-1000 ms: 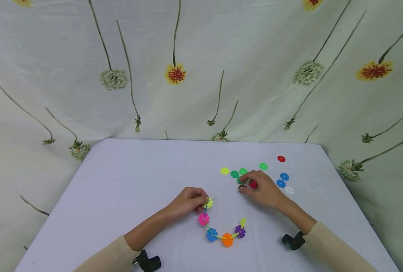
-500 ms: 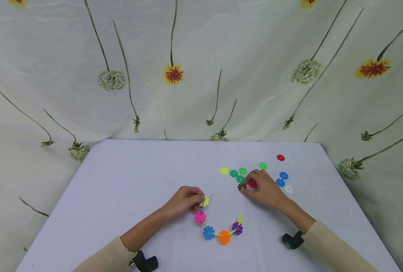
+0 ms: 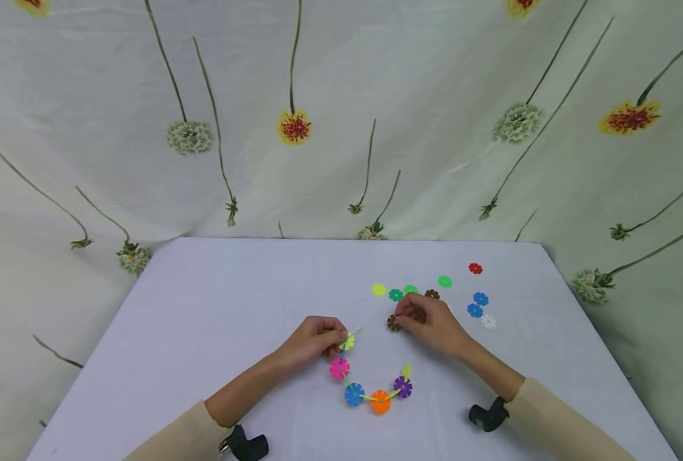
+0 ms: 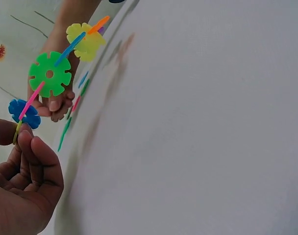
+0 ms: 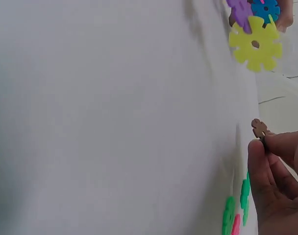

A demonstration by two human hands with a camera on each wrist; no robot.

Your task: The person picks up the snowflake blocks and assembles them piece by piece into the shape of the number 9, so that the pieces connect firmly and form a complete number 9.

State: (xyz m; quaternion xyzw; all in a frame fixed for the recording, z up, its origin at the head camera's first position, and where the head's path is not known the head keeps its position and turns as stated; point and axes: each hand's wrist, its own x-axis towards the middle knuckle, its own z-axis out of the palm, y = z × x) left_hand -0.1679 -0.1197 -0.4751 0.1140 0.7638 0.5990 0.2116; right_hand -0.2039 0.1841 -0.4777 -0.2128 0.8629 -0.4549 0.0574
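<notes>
A curved chain of slotted flower-shaped discs (image 3: 380, 402), linked edge to face, hangs from my left hand (image 3: 316, 339). Thumb and fingers of that hand pinch the yellow disc (image 3: 348, 341) at its upper end, where a white edge pokes out. In the left wrist view the pinched yellow edge shows below a blue disc (image 4: 24, 113). My right hand (image 3: 428, 323) pinches a brown flower disc (image 3: 393, 323) between thumb and forefinger, apart from the chain. The right wrist view has this brown disc (image 5: 259, 128) tilted at the fingertips.
Loose flower discs lie beyond my right hand: yellow (image 3: 378, 290), green (image 3: 396, 295), brown (image 3: 432, 294), red (image 3: 475, 268), blue (image 3: 475, 310) and white (image 3: 488, 321). Some are partly hidden by that hand. A patterned cloth (image 3: 330, 173) hangs behind the white table (image 3: 232, 288).
My right hand has picked up the brown disc and moved left and nearer with it. Another brown disc shows behind it now. The left hand and chain shifted slightly left, then stayed.
</notes>
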